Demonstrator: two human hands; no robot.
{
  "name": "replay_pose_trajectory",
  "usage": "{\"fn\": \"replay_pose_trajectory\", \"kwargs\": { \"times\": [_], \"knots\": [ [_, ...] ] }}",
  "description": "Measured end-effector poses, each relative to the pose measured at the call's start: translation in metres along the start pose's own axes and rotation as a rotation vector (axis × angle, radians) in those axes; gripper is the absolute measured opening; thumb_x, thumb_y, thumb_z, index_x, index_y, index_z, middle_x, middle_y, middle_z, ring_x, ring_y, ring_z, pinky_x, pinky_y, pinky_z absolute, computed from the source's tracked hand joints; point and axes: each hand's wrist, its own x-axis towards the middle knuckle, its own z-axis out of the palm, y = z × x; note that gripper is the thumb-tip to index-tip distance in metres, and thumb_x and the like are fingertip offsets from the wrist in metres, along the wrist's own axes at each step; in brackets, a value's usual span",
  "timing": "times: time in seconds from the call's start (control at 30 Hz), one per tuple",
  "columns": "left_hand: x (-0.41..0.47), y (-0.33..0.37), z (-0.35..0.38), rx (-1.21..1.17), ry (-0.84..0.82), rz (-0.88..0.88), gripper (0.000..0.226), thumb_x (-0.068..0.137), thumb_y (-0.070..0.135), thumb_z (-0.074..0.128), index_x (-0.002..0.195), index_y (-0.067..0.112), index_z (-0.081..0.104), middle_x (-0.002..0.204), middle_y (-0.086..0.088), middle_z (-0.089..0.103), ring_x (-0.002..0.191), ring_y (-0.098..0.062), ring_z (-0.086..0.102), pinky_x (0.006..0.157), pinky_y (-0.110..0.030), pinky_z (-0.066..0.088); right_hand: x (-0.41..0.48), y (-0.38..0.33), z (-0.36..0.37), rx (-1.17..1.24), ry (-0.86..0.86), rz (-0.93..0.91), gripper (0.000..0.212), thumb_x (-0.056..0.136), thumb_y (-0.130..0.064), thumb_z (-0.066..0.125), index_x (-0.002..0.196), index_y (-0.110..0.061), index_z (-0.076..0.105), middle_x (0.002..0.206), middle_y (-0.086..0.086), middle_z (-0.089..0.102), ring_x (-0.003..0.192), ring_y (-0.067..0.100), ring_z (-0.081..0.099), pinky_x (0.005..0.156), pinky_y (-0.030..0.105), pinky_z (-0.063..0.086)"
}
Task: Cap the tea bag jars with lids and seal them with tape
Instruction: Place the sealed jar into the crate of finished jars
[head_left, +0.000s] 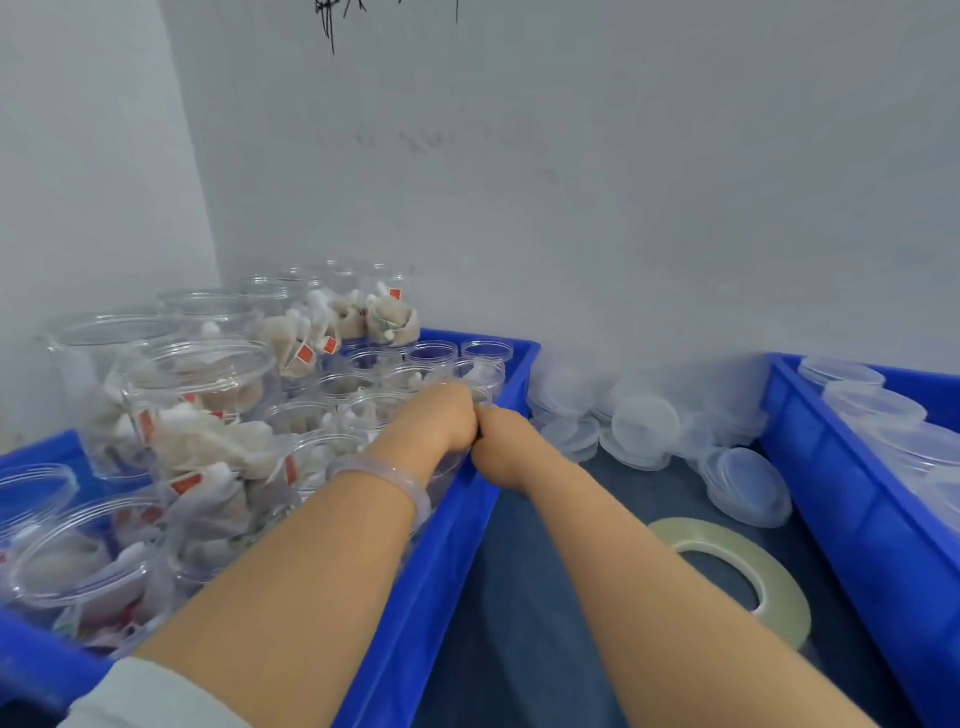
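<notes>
Clear plastic jars (208, 374) of tea bags crammed and stacked in blue bin (452, 582), from 8 to 11 o'clock of the hands. Likely to topple and spill if one is yanked from so tight a pack; easy to knock over the stacked ones on the way out. Left hand (441, 415) and right hand (501, 431) touching just inside the bin's right wall, fingers curled under and hidden; cannot tell what is gripped. Lids (644, 426) at 3 o'clock, tape roll (727, 566) at 5, both untouched.

Hidden behind knuckles: fingers of left hand (441, 418) and right hand (503, 441), grip unreadable. Cut off at right edge: blue crate (852, 525).
</notes>
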Motion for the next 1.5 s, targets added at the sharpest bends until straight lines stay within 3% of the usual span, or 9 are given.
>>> {"fn": "replay_pose_trajectory", "kwargs": {
  "times": [0.2, 0.37, 0.5, 0.73, 0.9, 1.03, 1.17, 1.33, 1.5],
  "knots": [
    [0.008, 0.004, 0.002, -0.019, 0.152, -0.086, 0.022, 0.086, 0.015, 0.063, 0.106, 0.008, 0.067, 0.110, -0.014, 0.064, 0.101, -0.031, 0.060, 0.079, -0.037, 0.047, -0.001, 0.012, -0.002, 0.069, 0.055, -0.031, 0.031, 0.096, -0.009, 0.038, 0.125, -0.011, 0.048, 0.107, 0.014, 0.060, 0.082, 0.024, 0.052, 0.067, 0.031, 0.040],
    [0.002, 0.026, -0.032, -0.151, 0.531, 0.027, 0.021, 0.086, 0.007, 0.054, 0.103, 0.007, 0.066, 0.108, -0.016, 0.065, 0.104, -0.033, 0.058, 0.077, -0.036, 0.043, -0.004, 0.023, -0.015, 0.319, 0.186, -0.020, 0.058, 0.090, -0.024, 0.060, 0.139, -0.008, 0.033, 0.131, 0.006, 0.049, 0.115, 0.023, 0.049, 0.090, 0.031, 0.042],
    [-0.017, 0.059, -0.077, -0.408, 0.686, 0.205, 0.020, 0.081, 0.010, 0.055, 0.092, 0.015, 0.070, 0.098, -0.007, 0.070, 0.095, -0.028, 0.062, 0.080, -0.033, 0.049, -0.008, 0.026, -0.044, 0.603, 0.453, -0.038, 0.099, 0.075, -0.036, 0.079, 0.148, -0.012, 0.017, 0.106, -0.018, 0.040, 0.095, -0.003, 0.044, 0.064, -0.005, 0.034],
    [-0.029, 0.114, -0.014, -0.762, 0.637, 0.167, 0.036, 0.088, 0.031, 0.061, 0.121, 0.017, 0.060, 0.132, -0.007, 0.050, 0.128, -0.023, 0.039, 0.101, -0.025, 0.027, -0.050, 0.075, -0.031, 0.647, 0.502, 0.112, 0.056, 0.037, -0.049, 0.066, 0.078, -0.018, 0.042, 0.072, -0.006, 0.057, 0.057, 0.001, 0.054, 0.053, 0.018, 0.041],
    [-0.033, 0.107, 0.079, -1.315, 0.376, -0.164, 0.043, 0.096, 0.038, 0.050, 0.132, 0.014, 0.050, 0.126, 0.003, 0.055, 0.112, -0.013, 0.049, 0.089, -0.023, 0.033, -0.081, 0.122, 0.023, 0.561, 0.349, 0.286, 0.078, 0.034, -0.055, 0.077, 0.098, -0.024, 0.044, 0.092, -0.014, 0.063, 0.083, -0.001, 0.063, 0.071, 0.031, 0.055],
    [-0.028, 0.096, 0.113, -1.404, 0.465, -0.100, 0.021, 0.097, 0.024, 0.047, 0.104, 0.014, 0.065, 0.098, 0.008, 0.065, 0.101, -0.013, 0.060, 0.084, -0.026, 0.045, -0.085, 0.131, 0.037, 0.449, 0.274, 0.287, 0.080, 0.040, -0.054, 0.078, 0.105, -0.033, 0.036, 0.096, -0.025, 0.057, 0.080, -0.018, 0.054, 0.062, 0.012, 0.044],
    [-0.020, 0.094, 0.120, -1.418, 0.518, -0.045, 0.021, 0.097, 0.024, 0.046, 0.097, 0.016, 0.066, 0.099, 0.001, 0.067, 0.097, -0.013, 0.062, 0.079, -0.021, 0.045, -0.086, 0.151, 0.014, 0.698, 0.035, 0.173, 0.062, 0.066, -0.012, 0.081, 0.116, -0.021, 0.045, 0.115, -0.006, 0.061, 0.096, -0.001, 0.062, 0.078, 0.017, 0.051],
    [-0.014, 0.091, 0.127, -1.498, 0.448, -0.003, 0.040, 0.098, 0.036, 0.035, 0.097, 0.015, 0.069, 0.095, 0.000, 0.072, 0.086, -0.007, 0.067, 0.072, -0.016, 0.049, -0.080, 0.213, -0.030, 0.334, 0.588, 0.466, 0.035, 0.088, -0.005, 0.052, 0.122, -0.010, 0.058, 0.111, 0.003, 0.059, 0.097, 0.018, 0.058, 0.071, 0.022, 0.047],
    [-0.016, 0.090, 0.134, -1.552, 0.486, 0.068, 0.048, 0.086, 0.046, 0.026, 0.099, 0.022, 0.066, 0.099, 0.003, 0.071, 0.090, 0.001, 0.066, 0.072, -0.008, 0.049, -0.073, 0.243, -0.024, 0.095, 0.650, 0.609, 0.037, 0.094, -0.013, 0.053, 0.131, -0.011, 0.052, 0.127, 0.015, 0.057, 0.112, 0.032, 0.054, 0.090, 0.045, 0.049]
  ]
}}
